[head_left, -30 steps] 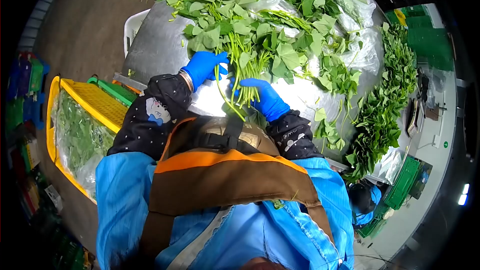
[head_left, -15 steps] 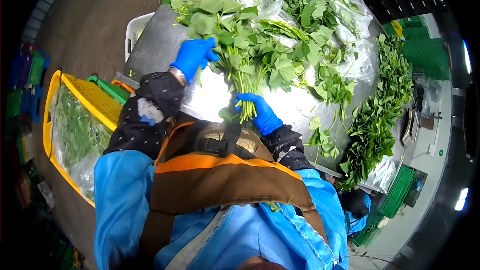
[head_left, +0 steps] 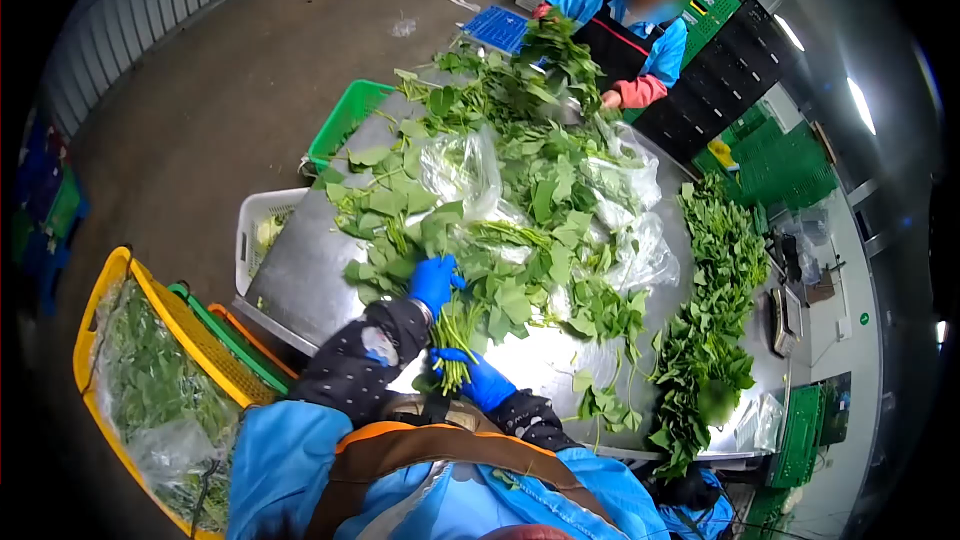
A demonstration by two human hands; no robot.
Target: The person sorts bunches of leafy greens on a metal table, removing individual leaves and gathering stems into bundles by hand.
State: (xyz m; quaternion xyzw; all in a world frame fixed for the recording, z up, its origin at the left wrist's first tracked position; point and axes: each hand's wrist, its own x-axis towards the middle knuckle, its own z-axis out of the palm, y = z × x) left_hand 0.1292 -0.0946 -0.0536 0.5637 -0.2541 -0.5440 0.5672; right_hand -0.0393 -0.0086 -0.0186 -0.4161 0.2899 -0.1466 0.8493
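Note:
My right hand (head_left: 482, 380), in a blue glove, is closed around the lower stems of a bunch of leafy greens (head_left: 458, 332), with the cut ends poking out below the fingers. Higher up on the same bunch, my left hand (head_left: 433, 285), also gloved in blue, has its fingers curled against the leaves and upper stems. Part of its grip is hidden by foliage. Both hands are over the near side of a metal table (head_left: 300, 285). Loose greens (head_left: 560, 180) are heaped just beyond them, with a clear plastic bag (head_left: 462, 172) among the leaves.
A long row of greens (head_left: 715, 310) lines the table's right side. Left of me stands a yellow crate (head_left: 195, 340) with bagged greens. A white basket (head_left: 250, 230) and a green crate (head_left: 350, 120) flank the table. Across it, a co-worker (head_left: 630, 35) handles greens.
The view has tilted up, showing the co-worker and more floor. My left hand has closed in on the bunch from beside it; my right hand keeps holding the stems.

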